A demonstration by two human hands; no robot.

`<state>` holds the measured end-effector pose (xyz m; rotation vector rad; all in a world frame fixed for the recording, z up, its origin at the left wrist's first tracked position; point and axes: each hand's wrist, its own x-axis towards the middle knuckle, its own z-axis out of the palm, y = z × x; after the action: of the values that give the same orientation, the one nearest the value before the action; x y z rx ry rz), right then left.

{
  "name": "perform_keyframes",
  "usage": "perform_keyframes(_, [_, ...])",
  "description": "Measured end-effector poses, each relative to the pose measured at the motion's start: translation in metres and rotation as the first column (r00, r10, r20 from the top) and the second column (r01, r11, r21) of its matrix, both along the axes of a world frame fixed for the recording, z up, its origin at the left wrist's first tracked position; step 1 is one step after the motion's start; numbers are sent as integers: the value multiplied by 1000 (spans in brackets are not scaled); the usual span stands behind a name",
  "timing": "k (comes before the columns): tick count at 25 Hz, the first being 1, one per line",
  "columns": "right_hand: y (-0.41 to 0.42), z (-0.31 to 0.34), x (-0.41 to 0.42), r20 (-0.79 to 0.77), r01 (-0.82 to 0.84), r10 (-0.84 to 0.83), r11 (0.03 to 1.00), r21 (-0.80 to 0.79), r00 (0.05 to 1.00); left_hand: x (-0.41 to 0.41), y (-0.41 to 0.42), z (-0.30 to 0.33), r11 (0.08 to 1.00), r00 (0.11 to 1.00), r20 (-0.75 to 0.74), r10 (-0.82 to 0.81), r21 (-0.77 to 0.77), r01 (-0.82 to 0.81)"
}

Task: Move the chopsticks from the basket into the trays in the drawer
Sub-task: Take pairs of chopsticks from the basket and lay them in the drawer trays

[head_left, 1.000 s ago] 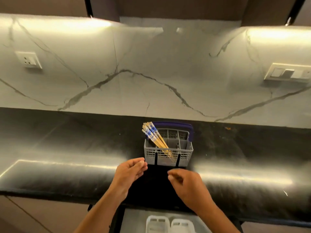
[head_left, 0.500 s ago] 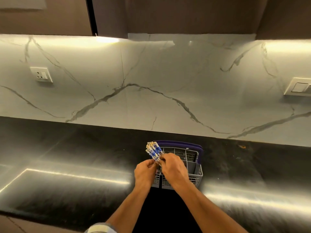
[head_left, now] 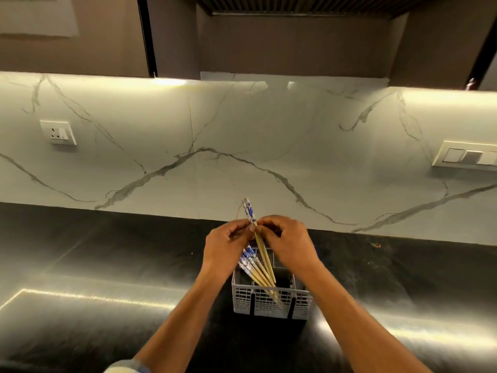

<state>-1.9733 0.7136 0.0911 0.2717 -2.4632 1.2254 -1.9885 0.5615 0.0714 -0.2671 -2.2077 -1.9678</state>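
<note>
Grey slotted plastic basket point(head_left: 271, 301) stands upright on the dark counter, 6 o'clock of frame centre. Bundle of bamboo chopsticks point(head_left: 254, 269) with blue-white patterned tops leans in it, tops tilted toward 10 o'clock. Raised chopsticks point(head_left: 259, 243), same pattern, stand higher than the bundle, top toward 12 o'clock, lower ends inside the basket.

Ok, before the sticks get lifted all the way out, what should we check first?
1. Both hands on the raised blue-patterned wooden chopsticks: ok; left hand and right hand pinch them.
2. Raised chopsticks clear of the grey plastic basket: not ok, tips inside.
3. Remaining bundle of blue-topped chopsticks leaning in the basket: ok.
4. Basket upright on the black stone counter: ok.
5. Drawer trays ready: cannot tell, out of view.
</note>
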Motion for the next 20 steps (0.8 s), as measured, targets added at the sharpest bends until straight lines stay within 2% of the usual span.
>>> perform_keyframes(2, [4, 32, 4, -41, -21, 16, 992, -126, 999, -2, -1, 37, 991, 993, -54, -103, 76, 107])
perform_keyframes(5, [11, 73, 11, -51, -42, 30, 963, -266, 998, 1, 1, 86, 958, 969, -47, -241, 147, 245])
perform_keyframes(9, [23, 95, 26, -3, -45, 46, 946, -320, 999, 3, 6, 120, 940, 940, -8, -340, 38, 340])
perform_keyframes(13, [32, 84, 41, 81, 38, -10, 935, -353, 997, 9, 15, 110, 928, 927, 36, -373, 17, 372])
perform_keyframes(16, [40, 59, 63, 182, 67, 17, 893, -444, 983, 18, 23, 90, 910, 907, 103, -409, 123, 396])
perform_keyframes(20, [45, -2, 99, 376, 64, 121, 894, -444, 919, 42, 26, 52, 893, 873, 225, -432, 243, 379])
